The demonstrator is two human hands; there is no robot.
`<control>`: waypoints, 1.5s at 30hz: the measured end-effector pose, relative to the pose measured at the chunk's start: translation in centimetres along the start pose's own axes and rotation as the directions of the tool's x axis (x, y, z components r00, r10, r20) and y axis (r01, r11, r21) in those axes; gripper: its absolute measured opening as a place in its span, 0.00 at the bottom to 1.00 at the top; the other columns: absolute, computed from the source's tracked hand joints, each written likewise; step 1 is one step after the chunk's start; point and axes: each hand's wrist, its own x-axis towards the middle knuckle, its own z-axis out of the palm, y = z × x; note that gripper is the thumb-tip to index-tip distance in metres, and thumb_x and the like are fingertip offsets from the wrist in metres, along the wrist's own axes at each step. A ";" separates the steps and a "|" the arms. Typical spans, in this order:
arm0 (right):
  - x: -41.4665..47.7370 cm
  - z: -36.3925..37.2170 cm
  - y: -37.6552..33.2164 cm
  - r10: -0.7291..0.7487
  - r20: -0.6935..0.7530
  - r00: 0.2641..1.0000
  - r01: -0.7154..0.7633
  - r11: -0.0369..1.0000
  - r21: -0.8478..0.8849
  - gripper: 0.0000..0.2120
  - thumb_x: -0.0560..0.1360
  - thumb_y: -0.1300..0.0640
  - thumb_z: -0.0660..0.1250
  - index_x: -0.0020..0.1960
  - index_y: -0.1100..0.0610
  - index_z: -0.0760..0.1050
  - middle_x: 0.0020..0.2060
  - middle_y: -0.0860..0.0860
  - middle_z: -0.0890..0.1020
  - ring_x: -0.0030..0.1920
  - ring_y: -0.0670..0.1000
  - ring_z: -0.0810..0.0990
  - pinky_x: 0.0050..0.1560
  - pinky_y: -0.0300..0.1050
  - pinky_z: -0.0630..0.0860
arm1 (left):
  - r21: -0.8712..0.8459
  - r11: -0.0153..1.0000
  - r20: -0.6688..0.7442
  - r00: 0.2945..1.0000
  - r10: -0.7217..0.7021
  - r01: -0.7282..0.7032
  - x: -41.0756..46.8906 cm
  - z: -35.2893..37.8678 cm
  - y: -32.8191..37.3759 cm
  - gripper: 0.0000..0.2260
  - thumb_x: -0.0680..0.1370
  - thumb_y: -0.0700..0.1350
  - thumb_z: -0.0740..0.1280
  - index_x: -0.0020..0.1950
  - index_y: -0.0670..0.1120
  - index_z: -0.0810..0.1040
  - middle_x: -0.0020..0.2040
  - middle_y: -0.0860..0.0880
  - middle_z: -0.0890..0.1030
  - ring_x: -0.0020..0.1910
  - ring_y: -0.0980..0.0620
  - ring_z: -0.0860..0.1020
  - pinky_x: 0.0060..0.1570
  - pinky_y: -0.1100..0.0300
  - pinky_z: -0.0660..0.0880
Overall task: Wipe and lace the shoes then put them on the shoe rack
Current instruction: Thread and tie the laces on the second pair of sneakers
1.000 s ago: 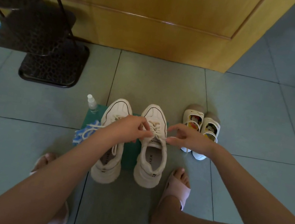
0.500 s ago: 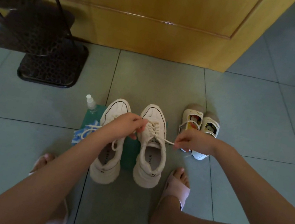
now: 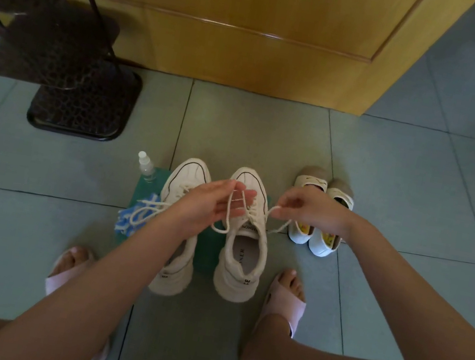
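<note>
Two cream sneakers stand side by side on a green mat (image 3: 208,247) on the tiled floor. My left hand (image 3: 213,204) is raised over the right sneaker (image 3: 245,244) with a loop of its cream lace (image 3: 236,208) draped over the fingers. My right hand (image 3: 309,208) pinches the other lace end, pulled out to the right. The left sneaker (image 3: 187,180) has loose laces trailing left over a blue-and-white cloth (image 3: 124,221). The dark shoe rack (image 3: 81,101) stands at the back left.
A small clear spray bottle (image 3: 145,165) stands at the mat's back left corner. A pair of small white children's shoes (image 3: 319,241) sits to the right of the sneakers. My feet in pink slippers (image 3: 281,309) flank the sneakers. A wooden door (image 3: 257,24) is behind.
My hands have drawn apart: the right hand pulled its lace end out to the right, and the left hand opened its fingers with a lace loop over them.
</note>
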 end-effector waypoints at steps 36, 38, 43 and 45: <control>1.3 2.1 -1.0 -0.036 -0.169 0.985 0.075 0.970 0.232 0.04 0.76 0.61 0.66 0.43 0.53 0.74 0.36 0.48 0.76 0.37 0.44 0.72 0.35 0.31 0.69 | 0.301 0.953 0.049 0.999 0.012 -0.027 1.3 1.6 0.0 0.13 0.80 0.44 0.61 0.58 0.38 0.77 0.46 0.44 0.82 0.35 0.59 0.81 0.35 0.70 0.76; 1.1 2.6 -0.7 0.023 -0.204 0.979 0.049 0.938 0.342 0.07 0.77 0.61 0.65 0.42 0.52 0.73 0.36 0.47 0.74 0.35 0.44 0.71 0.33 0.33 0.68 | 0.176 0.984 0.045 0.999 -0.029 0.021 1.2 1.5 0.0 0.13 0.79 0.43 0.61 0.59 0.37 0.76 0.45 0.44 0.83 0.35 0.58 0.82 0.34 0.69 0.76; 0.5 3.9 -0.8 -0.011 -0.158 0.987 0.072 0.920 0.386 0.04 0.75 0.60 0.67 0.43 0.52 0.75 0.36 0.47 0.76 0.36 0.44 0.72 0.35 0.34 0.69 | 0.002 0.989 -0.009 0.989 -0.146 0.146 1.5 1.5 -0.1 0.10 0.77 0.38 0.63 0.57 0.38 0.77 0.34 0.49 0.81 0.28 0.60 0.78 0.29 0.71 0.73; 0.3 4.1 -0.7 -0.029 -0.128 0.991 0.069 0.944 0.322 0.01 0.74 0.61 0.68 0.45 0.56 0.77 0.36 0.46 0.77 0.39 0.46 0.73 0.39 0.34 0.70 | -0.019 0.985 -0.032 0.984 -0.173 0.172 1.5 1.5 0.0 0.08 0.76 0.36 0.65 0.55 0.39 0.78 0.37 0.48 0.81 0.27 0.60 0.78 0.29 0.72 0.73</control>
